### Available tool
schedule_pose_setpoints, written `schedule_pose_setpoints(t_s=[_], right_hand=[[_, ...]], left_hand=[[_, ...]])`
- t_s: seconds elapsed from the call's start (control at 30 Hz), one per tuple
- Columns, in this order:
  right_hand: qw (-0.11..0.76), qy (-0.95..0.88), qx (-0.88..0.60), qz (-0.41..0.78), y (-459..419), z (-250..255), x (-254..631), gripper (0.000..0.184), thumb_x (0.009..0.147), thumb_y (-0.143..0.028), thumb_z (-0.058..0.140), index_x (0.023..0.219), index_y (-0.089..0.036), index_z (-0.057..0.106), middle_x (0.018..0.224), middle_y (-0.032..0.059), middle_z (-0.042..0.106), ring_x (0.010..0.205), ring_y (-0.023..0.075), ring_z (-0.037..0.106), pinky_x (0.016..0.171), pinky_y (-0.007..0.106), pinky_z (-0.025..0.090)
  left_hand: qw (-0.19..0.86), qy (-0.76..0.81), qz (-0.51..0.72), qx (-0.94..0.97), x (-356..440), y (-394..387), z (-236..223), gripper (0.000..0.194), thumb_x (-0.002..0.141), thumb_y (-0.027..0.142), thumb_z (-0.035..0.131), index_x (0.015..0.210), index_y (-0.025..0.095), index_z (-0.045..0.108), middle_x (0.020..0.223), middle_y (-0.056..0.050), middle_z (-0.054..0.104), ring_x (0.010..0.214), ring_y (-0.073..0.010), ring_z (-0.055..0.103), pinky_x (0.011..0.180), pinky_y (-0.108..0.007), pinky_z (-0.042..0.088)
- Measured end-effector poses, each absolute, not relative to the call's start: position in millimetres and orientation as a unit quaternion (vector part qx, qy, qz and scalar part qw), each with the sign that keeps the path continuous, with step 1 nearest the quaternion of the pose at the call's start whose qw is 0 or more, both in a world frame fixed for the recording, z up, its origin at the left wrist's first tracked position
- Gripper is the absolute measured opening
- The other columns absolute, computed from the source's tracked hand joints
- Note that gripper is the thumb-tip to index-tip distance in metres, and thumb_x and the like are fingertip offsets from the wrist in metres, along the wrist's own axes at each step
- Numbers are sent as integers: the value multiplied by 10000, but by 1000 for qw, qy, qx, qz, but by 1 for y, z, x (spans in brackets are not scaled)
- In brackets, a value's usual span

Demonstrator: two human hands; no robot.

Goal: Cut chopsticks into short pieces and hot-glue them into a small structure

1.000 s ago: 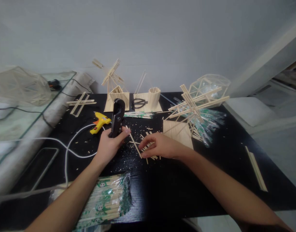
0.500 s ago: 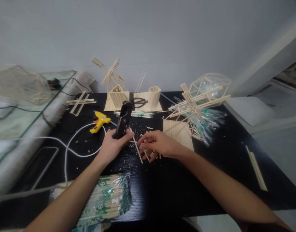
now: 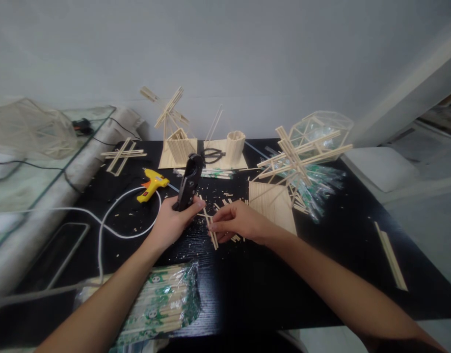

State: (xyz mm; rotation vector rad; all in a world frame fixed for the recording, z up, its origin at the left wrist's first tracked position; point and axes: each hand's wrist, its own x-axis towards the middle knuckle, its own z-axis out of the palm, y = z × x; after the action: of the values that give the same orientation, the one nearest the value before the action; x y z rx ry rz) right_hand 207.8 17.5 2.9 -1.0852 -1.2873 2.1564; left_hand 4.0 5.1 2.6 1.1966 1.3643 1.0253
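My left hand (image 3: pixel 173 218) is wrapped round a black hand cutter (image 3: pixel 190 181) with a hooked head that points up. Between its thumb and finger sits the upper end of a thin wooden stick (image 3: pixel 207 215), which slants down toward me. My right hand (image 3: pixel 238 220) is closed in a pinch on another short wooden stick (image 3: pixel 214 239), right beside the first one's lower end. Cut stick pieces (image 3: pixel 235 238) lie under and around the right fingers, partly hidden by them.
A yellow glue gun (image 3: pixel 152 185) with a looping white cable (image 3: pixel 127 237) lies left. Stick-built models stand behind, including a windmill-like frame (image 3: pixel 293 157) on a slatted base (image 3: pixel 271 206). Bagged chopsticks (image 3: pixel 162 304) lie in front, scissors (image 3: pixel 213 156) at the back.
My right fingers have closed and drawn a short stick leftward, against the one in my left hand. My left hand and the cutter have barely moved.
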Motion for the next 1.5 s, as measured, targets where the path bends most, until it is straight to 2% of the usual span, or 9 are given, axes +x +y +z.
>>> schedule_pose_setpoints(t_s=[0.17, 0.3, 0.9, 1.1, 1.2, 1.3, 1.37, 1.5], right_hand=[[204, -448, -377, 785, 14, 0, 203, 525, 535, -516, 958, 803, -119, 743, 785, 51, 771, 685, 150, 738, 734, 306, 617], [224, -446, -373, 782, 11, -2, 201, 512, 531, -505, 960, 785, -119, 738, 751, 42, 761, 673, 153, 734, 717, 313, 621], [247, -445, -371, 777, 10, 1, 199, 485, 554, -508, 948, 773, -127, 742, 725, 32, 752, 689, 154, 746, 694, 281, 622], [306, -442, -377, 754, 23, 3, 209, 408, 610, -456, 943, 781, -142, 746, 752, 32, 760, 689, 138, 727, 696, 275, 621], [337, -423, -381, 750, 30, 2, 215, 372, 635, -436, 939, 794, -154, 756, 752, 18, 752, 683, 122, 718, 726, 272, 625], [350, -416, -376, 750, 33, 1, 218, 348, 657, -427, 931, 791, -155, 762, 773, 17, 748, 714, 120, 721, 761, 270, 627], [351, -416, -374, 751, 33, 0, 218, 351, 659, -423, 931, 812, -154, 766, 790, 21, 752, 724, 122, 723, 762, 271, 626], [349, -421, -361, 755, 32, -2, 216, 409, 640, -441, 937, 864, -145, 766, 845, 44, 769, 728, 137, 726, 776, 316, 635]], left_hand=[[500, 557, 439, 497, 5, 5, -1, 414, 745, 507, 821, 856, 130, 690, 522, 58, 461, 466, -64, 375, 438, -191, 280], [503, 561, 443, 486, 7, 5, -1, 421, 738, 514, 824, 858, 133, 693, 519, 59, 470, 469, -68, 386, 442, -191, 293], [477, 561, 434, 519, 6, 4, -7, 382, 802, 511, 779, 879, 144, 704, 561, 52, 501, 503, -85, 403, 482, -223, 335], [416, 525, 438, 600, 8, 2, -2, 294, 831, 439, 765, 850, 161, 673, 742, 11, 617, 687, -128, 570, 674, -257, 484], [425, 490, 437, 623, 8, 0, -2, 343, 755, 403, 843, 946, 185, 658, 1002, -33, 708, 848, -171, 659, 772, -299, 544], [416, 453, 412, 672, 8, -1, -4, 460, 703, 364, 891, 1086, 226, 677, 1217, -60, 693, 1026, -220, 683, 873, -346, 566], [394, 435, 390, 710, 7, -1, -6, 512, 723, 350, 881, 1183, 257, 678, 1240, -59, 690, 1099, -237, 675, 956, -382, 553], [365, 434, 373, 734, 5, -2, -10, 556, 774, 350, 847, 1286, 268, 649, 1235, -66, 707, 1111, -242, 681, 1040, -430, 522]])
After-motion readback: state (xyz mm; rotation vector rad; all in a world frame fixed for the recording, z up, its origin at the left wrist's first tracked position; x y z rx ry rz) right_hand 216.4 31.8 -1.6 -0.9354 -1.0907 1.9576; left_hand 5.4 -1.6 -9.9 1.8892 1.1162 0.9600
